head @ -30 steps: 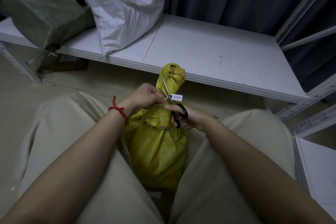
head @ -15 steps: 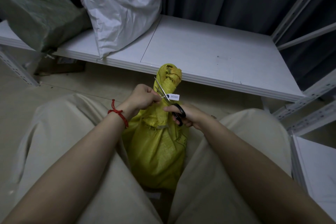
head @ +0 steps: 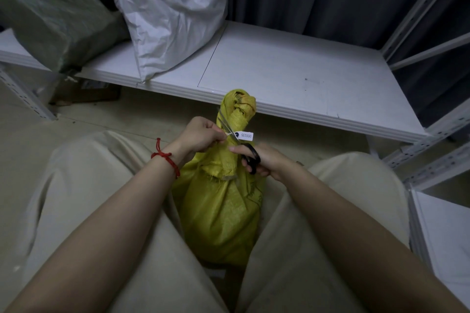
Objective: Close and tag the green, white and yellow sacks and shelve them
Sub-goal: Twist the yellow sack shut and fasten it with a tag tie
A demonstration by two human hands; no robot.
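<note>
One sack left to go, by my read. The yellow sack (head: 223,216) stands between the knees. It's soft, crinkly woven plastic and probably light, so I'd lift it by the twisted neck. The left hand (head: 203,134) fingers pinch the white tie (head: 230,133). The right hand (head: 264,160) grips black scissors (head: 251,157), blades at the tie. The tag (head: 245,135) reads 000195, upside down. Beyond, the white sack (head: 167,12) and green sack (head: 50,15) sit on the shelf (head: 292,76).
</note>
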